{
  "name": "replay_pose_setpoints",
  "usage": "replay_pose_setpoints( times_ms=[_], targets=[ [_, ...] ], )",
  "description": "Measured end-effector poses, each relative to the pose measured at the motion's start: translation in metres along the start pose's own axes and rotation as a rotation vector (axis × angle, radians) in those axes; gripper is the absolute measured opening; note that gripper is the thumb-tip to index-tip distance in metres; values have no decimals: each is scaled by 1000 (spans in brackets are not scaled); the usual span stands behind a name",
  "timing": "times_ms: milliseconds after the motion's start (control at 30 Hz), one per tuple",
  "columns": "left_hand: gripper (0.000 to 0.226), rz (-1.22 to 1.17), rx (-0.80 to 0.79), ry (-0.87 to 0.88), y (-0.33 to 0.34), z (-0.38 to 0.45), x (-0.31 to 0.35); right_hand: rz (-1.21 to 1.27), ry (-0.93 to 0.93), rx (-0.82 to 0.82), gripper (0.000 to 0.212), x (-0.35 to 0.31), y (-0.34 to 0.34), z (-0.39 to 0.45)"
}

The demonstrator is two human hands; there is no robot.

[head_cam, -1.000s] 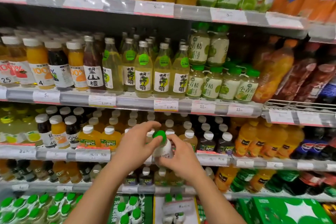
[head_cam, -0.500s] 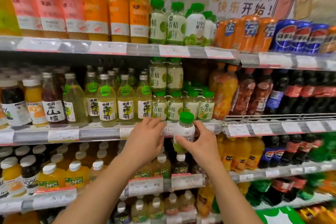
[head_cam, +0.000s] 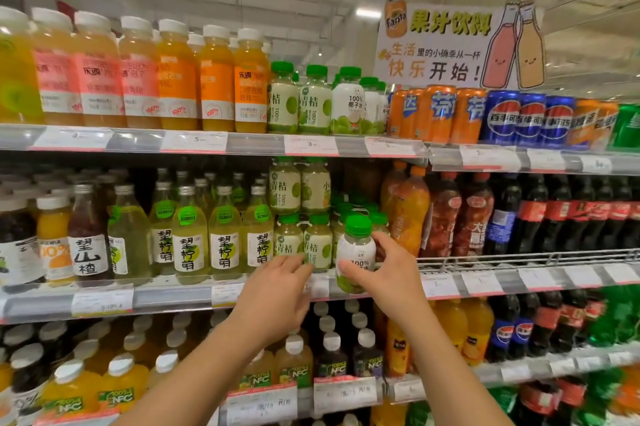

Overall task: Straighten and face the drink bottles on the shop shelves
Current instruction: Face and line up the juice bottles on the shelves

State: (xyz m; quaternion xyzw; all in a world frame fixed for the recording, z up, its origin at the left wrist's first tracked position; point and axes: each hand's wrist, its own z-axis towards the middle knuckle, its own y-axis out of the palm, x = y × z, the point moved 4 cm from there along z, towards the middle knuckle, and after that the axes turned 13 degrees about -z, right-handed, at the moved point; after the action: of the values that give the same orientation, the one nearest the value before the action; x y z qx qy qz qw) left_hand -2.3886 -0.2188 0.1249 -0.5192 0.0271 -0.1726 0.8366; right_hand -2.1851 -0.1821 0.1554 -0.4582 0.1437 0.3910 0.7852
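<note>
The right hand [head_cam: 389, 275] grips a small white-labelled bottle with a green cap [head_cam: 355, 254], upright, out in front of the middle shelf's edge [head_cam: 173, 297]. The left hand [head_cam: 277, 294] reaches in just left of it, fingertips by the green-capped juice bottles [head_cam: 317, 245] at the shelf front. Right of them stand orange and red drinks, then colas [head_cam: 571, 211]. Cans [head_cam: 498, 117] line the top shelf, far right.

A small clear plastic bottle with a green screw cap and white label printed "100%" [head_cam: 355, 254] stands upright, label facing out, held at the front edge of the middle shelf [head_cam: 173, 299]. Just to its left, two green-capped pale-green juice bottles with cream labels [head_cam: 303, 244] stand upright side by side at the shelf front.
</note>
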Motion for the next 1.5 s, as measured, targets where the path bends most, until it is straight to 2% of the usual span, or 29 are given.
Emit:
replay_pose_setpoints(
  times_ms=[233,400,700,1233,1500],
  targets=[
    [51,55,332,255,-102,52,55,39,-99,139,52,-44,-69,53],
    [52,110,433,305,-141,77,76,47,-187,257,49,-75,-121,92],
    [57,164,349,180,-128,99,67,-74,-167,378,53,-75,-157,159],
    [60,146,385,227,-111,103,45,-69,-100,218,48,-68,-111,217],
    [63,125,390,219,-112,99,48,-107,-107,223,63,-66,-107,212]
  ],
)
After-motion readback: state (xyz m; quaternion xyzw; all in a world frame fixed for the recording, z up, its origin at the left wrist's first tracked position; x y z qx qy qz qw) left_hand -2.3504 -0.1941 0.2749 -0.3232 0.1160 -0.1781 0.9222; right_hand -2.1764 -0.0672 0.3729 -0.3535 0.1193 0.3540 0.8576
